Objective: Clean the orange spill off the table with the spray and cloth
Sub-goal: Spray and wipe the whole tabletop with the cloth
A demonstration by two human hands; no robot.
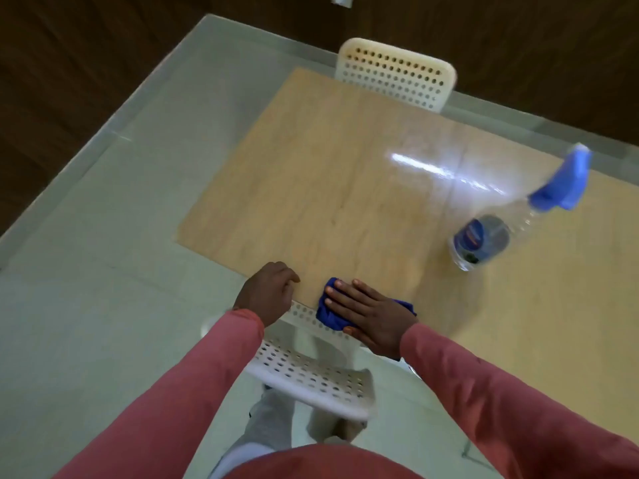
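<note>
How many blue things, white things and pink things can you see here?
Blue: 2, the cloth under the right hand and the spray bottle, which has a blue top and label.
White: 2, the far chair and the near chair.
Pink: 2, the left sleeve and the right sleeve.
Total: 6

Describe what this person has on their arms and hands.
Both arms are covered by long, loose sleeves of a dusty pinkish-red fabric, the left sleeve and the right sleeve each ending at the wrist. The left hand and right hand are bare: no gloves, and no rings, watch or bracelet show. The cloth looks plain, without visible print or markings.
</note>
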